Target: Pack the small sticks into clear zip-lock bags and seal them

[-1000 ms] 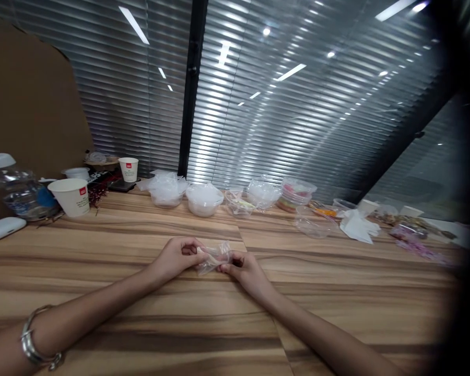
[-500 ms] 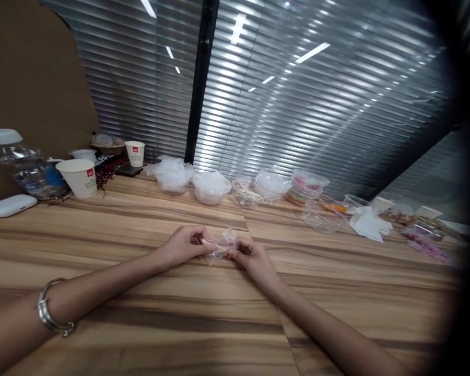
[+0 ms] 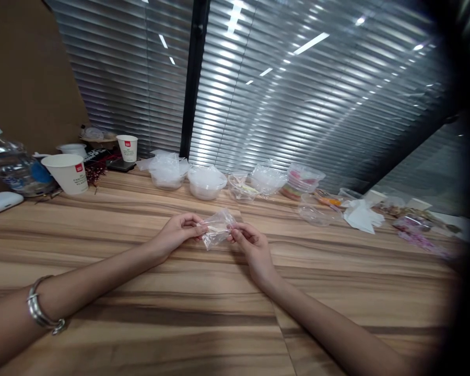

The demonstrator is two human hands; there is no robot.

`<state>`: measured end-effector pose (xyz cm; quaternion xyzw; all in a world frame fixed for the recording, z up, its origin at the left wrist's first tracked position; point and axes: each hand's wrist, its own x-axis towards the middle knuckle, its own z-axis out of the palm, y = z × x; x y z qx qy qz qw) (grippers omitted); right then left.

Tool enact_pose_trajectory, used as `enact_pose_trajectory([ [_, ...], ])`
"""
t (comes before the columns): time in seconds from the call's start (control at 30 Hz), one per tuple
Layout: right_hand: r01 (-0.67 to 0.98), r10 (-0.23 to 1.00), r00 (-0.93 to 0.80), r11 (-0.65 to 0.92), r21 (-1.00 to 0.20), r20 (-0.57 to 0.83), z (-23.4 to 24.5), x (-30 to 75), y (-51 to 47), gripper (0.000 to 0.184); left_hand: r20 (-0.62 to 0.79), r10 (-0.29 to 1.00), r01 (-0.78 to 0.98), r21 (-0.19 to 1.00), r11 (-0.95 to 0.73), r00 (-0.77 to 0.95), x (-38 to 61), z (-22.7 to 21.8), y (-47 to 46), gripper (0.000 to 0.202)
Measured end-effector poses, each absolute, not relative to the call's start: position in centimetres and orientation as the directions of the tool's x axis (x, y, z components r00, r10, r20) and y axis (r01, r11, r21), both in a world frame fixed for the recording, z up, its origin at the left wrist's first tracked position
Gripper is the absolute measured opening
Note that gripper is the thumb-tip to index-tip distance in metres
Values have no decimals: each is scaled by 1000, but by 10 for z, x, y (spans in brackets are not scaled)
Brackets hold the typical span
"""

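A small clear plastic bag (image 3: 218, 225) is stretched between my two hands, just over the wooden table (image 3: 203, 313). My left hand (image 3: 179, 233) pinches its left side between thumb and fingers. On the other side, my right hand (image 3: 251, 244) grips the bag's right edge with thumb and fingertips. Something pale shows in or behind the film, too small to make out. A silver bangle circles my left wrist.
Along the back stand clear plastic bowls (image 3: 207, 183), a bowl with coloured contents (image 3: 302, 180) and a white crumpled tissue or glove (image 3: 362, 215). Paper cups (image 3: 67, 175), a plastic bottle (image 3: 19, 169) and a white case (image 3: 2, 203) are at left; pink dried flowers (image 3: 419, 240) lie right.
The clear bag is spread wider and stands taller between my fingers. Both hands still grip it and sit slightly higher in view. The whole view has shifted a little.
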<state>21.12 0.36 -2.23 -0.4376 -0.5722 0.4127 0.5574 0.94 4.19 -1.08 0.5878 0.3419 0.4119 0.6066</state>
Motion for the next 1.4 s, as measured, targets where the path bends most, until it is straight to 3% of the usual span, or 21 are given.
enact_pose_trajectory([
  [0.2,72,937,-62,348,-935,344,-25,207,3,19,47,912,-196,980,38,408,9,-15,46,20],
  [0.47,125,946,-81,322,-939,313,-25,211,8,10,25,903,-226,971,81,429,8,-14,45,24],
  [0.77,8,942,-160,300,-954,295,-27,207,3,19,36,910,-158,987,33,413,9,-15,47,31],
  [0.87,131,932,-225,320,-938,286,-24,204,-1,29,47,885,-130,991,15,462,9,-12,43,27],
  [0.97,240,933,-241,325,-915,268,-21,204,-3,22,51,869,-123,992,11,492,10,-10,40,25],
  [1.17,213,953,-186,279,-936,241,-23,207,2,18,41,872,-89,996,3,487,9,-13,41,25],
  [1.4,136,953,-189,265,-955,237,-25,206,4,21,145,793,-121,989,-90,592,12,-13,38,52],
])
